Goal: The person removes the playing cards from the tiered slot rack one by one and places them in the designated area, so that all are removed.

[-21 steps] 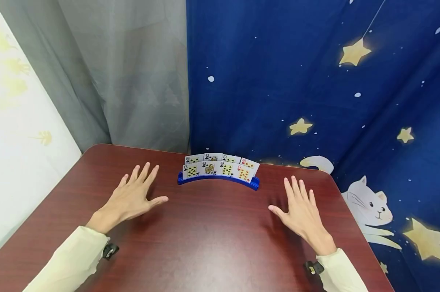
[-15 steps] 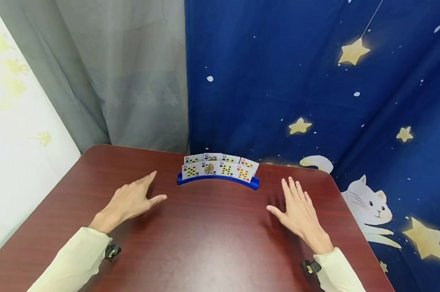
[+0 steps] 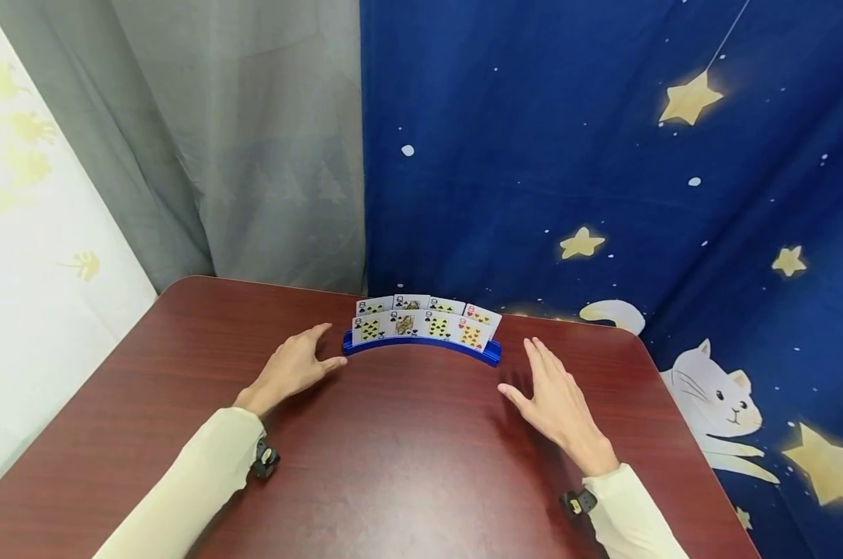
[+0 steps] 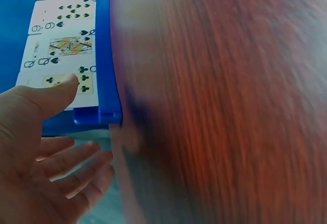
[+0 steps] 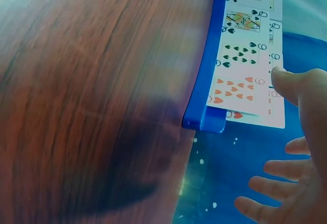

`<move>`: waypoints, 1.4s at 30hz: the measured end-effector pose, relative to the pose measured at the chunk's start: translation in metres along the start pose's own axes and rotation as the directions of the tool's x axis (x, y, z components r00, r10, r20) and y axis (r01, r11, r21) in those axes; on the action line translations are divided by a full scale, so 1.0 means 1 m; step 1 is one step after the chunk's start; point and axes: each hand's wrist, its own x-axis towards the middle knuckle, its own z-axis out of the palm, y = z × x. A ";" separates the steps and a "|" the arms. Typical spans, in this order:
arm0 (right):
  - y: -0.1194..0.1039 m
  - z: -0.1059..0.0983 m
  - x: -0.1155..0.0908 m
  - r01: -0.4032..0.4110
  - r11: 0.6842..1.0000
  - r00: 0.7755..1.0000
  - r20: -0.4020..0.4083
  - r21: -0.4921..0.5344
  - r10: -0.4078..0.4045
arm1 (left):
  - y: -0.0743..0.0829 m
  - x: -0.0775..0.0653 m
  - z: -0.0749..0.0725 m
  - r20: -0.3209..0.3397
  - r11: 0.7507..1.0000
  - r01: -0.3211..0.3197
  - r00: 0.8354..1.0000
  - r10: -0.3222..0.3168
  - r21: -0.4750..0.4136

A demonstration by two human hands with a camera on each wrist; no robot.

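A curved blue card holder (image 3: pixel 421 340) stands near the table's back edge with two rows of playing cards upright in it. A queen of spades (image 3: pixel 404 322) shows in the front row, and a red hearts card (image 5: pixel 235 90) is at the right end. My left hand (image 3: pixel 292 369) is just off the holder's left end, thumb apart from the fingers, holding nothing. My right hand (image 3: pixel 557 404) hovers to the right of the holder, fingers extended and thumb spread, with nothing in it. In the wrist views each thumb overlaps the cards; contact cannot be told.
The reddish-brown wooden table (image 3: pixel 393 466) spreads in front of the holder. A grey curtain (image 3: pixel 275 155) and a blue curtain (image 3: pixel 477 155) with stars and a cat hang behind its back edge. A white wall panel (image 3: pixel 37 272) is on the left.
My left hand has moved right and forward to the holder's left end, its fingers drawn closer together. My right hand has shifted slightly left towards the holder. The cards stay in place.
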 end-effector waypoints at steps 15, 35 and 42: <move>-0.007 0.020 0.023 -0.044 0.975 0.996 -0.066 0.217 0.060 | 0.004 0.025 0.020 -0.003 1.000 -0.001 1.000 0.001 -0.024; -0.010 0.050 0.050 -0.124 0.838 0.974 -0.097 0.531 0.205 | 0.004 0.031 0.024 -0.023 0.998 -0.001 1.000 0.000 -0.063; -0.013 0.056 0.059 -0.134 0.839 0.959 -0.145 0.528 0.244 | 0.005 0.033 0.027 -0.023 0.998 0.012 1.000 -0.013 -0.062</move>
